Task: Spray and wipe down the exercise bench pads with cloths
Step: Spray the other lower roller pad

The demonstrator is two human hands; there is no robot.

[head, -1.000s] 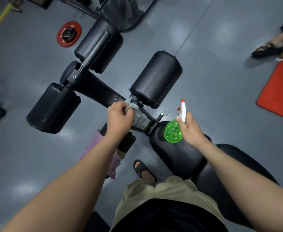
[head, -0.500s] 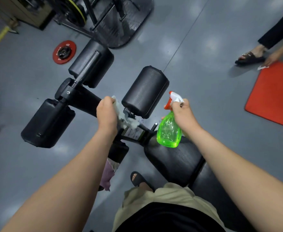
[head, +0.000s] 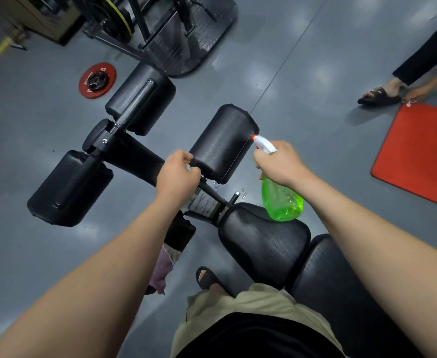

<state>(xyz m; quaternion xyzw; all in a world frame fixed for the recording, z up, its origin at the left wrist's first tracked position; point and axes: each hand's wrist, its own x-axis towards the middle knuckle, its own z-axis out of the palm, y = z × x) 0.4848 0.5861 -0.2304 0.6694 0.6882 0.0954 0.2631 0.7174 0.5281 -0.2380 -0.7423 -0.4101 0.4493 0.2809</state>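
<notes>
Cloth (head: pixel 188 167) barely showed inside the left hand (head: pixel 177 177), whose fingers were curled round it just beside the roller pad (head: pixel 222 143). The right hand (head: pixel 280 164) gripped a green spray bottle (head: pixel 282 201), its nozzle close to that pad's right end, above the seat pad (head: pixel 264 244).

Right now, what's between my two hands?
The black roller pad, in the head view: left hand, gripping a cloth, at its left; right hand, holding the bottle, at its right.
</notes>
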